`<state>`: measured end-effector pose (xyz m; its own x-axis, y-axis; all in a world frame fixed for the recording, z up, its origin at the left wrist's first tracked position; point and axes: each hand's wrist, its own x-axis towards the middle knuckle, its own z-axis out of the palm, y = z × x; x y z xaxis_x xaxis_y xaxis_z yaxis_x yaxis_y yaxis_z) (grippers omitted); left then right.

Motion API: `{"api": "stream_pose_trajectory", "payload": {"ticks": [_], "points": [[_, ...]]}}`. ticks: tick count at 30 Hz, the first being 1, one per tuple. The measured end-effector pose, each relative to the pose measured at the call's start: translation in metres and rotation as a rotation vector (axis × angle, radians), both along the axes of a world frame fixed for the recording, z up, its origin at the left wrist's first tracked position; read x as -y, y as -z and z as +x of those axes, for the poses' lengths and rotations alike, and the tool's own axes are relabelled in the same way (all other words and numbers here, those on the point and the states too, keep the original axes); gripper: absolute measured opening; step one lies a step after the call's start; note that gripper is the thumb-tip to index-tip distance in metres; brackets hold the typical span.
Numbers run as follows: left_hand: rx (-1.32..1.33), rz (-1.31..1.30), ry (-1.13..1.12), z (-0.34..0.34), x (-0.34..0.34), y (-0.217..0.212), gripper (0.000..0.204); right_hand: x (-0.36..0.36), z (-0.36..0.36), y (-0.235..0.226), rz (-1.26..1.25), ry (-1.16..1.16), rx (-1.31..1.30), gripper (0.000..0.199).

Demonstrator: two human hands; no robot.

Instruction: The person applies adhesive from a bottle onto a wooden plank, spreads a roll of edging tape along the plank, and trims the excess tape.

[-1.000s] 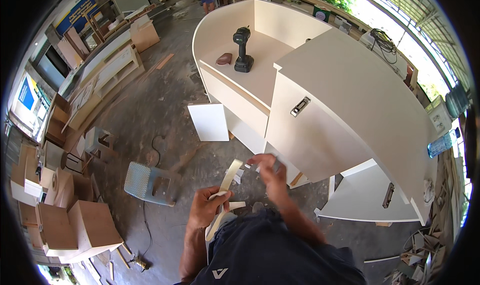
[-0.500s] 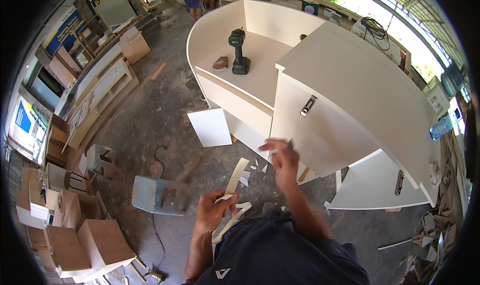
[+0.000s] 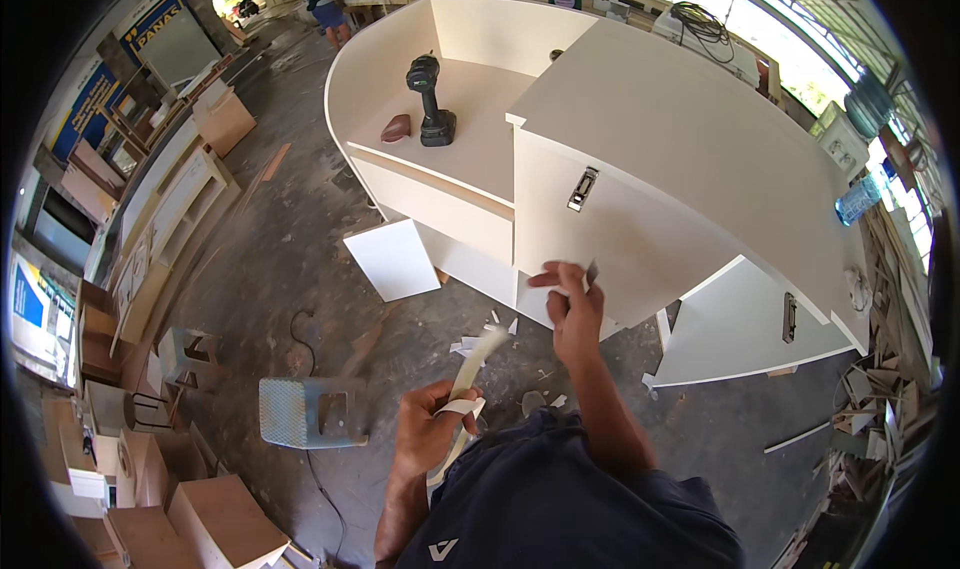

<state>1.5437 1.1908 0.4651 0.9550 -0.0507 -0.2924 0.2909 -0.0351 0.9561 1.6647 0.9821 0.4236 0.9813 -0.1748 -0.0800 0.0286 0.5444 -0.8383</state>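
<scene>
My left hand (image 3: 428,431) is closed around a thin, pale edging strip (image 3: 467,374), whose free end sticks up and away from me, slightly blurred. A folded or second length of it crosses my fingers, and more hangs down beside my shirt. To the right, my right hand (image 3: 574,314) is raised in front of the cream curved cabinet (image 3: 620,259), not visibly touching it. A small dark, thin piece (image 3: 592,270) pokes out from its curled fingers; its kind is unclear. A black cordless drill (image 3: 430,104) stands on the cabinet's lower top, next to a brown, rounded object (image 3: 397,128).
A white panel (image 3: 392,260) leans against the cabinet's base. Scraps (image 3: 470,345) litter the floor by the strip. A light-blue stool (image 3: 314,413) stands left, with a cable beside it. Wooden boxes (image 3: 225,524) fill the lower left; offcuts (image 3: 868,419) pile up at right.
My view has turned right, so the cabinet sits further left. My right hand has shifted slightly up and right in the picture. The strip's free end has tilted a little.
</scene>
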Motion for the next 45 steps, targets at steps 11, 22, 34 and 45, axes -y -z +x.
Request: {"api": "stream_pose_trajectory", "payload": {"ticks": [11,22,34,45], "points": [[0.068,0.108,0.159,0.021,0.017,0.016,0.018,0.016,-0.046,0.003,-0.043,0.276,-0.083,0.041],[0.767,0.389,0.354,0.005,0.068,0.088,0.033,-0.017,-0.175,0.019,-0.254,0.450,-0.212,0.024],[0.782,0.197,0.772,-0.062,0.135,0.059,0.048,0.040,-0.278,0.015,-0.221,1.017,-0.170,0.015],[0.798,-0.109,1.168,-0.159,0.302,0.000,0.051,0.156,-0.408,-0.019,-0.179,1.148,-0.087,0.042]]}}
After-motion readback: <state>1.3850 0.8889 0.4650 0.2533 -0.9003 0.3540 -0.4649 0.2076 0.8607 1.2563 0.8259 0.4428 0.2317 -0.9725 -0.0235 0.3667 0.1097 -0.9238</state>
